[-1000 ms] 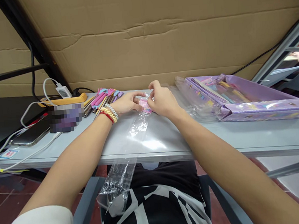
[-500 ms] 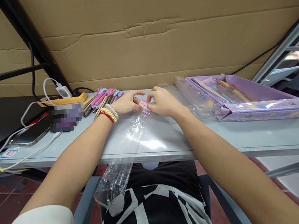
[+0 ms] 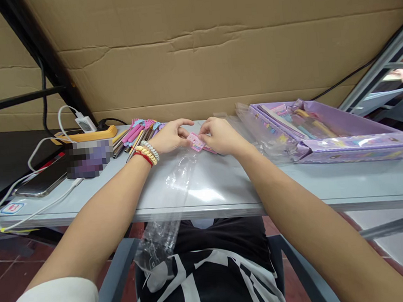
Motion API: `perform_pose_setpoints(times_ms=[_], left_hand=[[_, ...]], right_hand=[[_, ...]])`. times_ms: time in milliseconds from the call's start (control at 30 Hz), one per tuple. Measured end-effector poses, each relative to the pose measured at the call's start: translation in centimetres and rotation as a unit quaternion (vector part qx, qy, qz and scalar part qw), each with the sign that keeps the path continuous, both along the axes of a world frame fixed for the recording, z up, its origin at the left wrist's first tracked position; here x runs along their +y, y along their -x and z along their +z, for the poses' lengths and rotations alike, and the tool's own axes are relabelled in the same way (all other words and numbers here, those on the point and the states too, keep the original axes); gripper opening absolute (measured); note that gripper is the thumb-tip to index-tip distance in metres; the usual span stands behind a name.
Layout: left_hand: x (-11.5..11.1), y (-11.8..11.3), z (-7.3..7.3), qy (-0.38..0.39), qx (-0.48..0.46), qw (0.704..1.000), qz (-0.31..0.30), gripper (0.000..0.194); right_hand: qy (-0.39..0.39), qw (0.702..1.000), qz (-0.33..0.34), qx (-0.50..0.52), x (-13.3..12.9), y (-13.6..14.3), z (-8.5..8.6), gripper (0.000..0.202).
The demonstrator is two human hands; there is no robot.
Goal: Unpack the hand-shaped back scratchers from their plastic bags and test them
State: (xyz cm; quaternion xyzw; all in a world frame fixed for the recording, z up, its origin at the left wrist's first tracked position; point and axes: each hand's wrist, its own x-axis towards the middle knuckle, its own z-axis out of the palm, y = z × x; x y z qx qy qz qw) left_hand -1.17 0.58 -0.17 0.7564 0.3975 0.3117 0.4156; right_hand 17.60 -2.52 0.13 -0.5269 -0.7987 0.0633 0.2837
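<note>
Between my two hands is a small pink printed piece (image 3: 195, 142), looking like a little box or card; its exact kind is too small to tell. My left hand (image 3: 171, 136), with bracelets at the wrist, pinches its left end between thumb and finger. From the other side, the closed fingers of my right hand (image 3: 220, 135) grip it, hiding part of it. A clear plastic bag (image 3: 176, 186) trails from below my left hand over the table edge to my lap. Pens with pink and blue tops (image 3: 139, 132) lie behind my left wrist.
At the right stands an open purple box (image 3: 356, 149) with stationery inside and clear wrapping (image 3: 267, 138) at its left. A phone (image 3: 43, 180), white cables and a yellow power strip (image 3: 108, 132) occupy the left. Cardboard (image 3: 215, 65) walls the back.
The pink piece now shows more of its length, with a strip visible under my right fingers. My right hand has shifted slightly. The plastic bag's lower end has moved a little to the right.
</note>
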Motion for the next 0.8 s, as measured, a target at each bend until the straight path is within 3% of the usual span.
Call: perform_pose_setpoints(times_ms=[800], left_hand=[[0.02, 0.12, 0.33, 0.039, 0.071, 0.997, -0.017, 0.062]], right_hand=[[0.052, 0.997, -0.027, -0.055, -0.30, 0.19, 0.58, 0.019]])
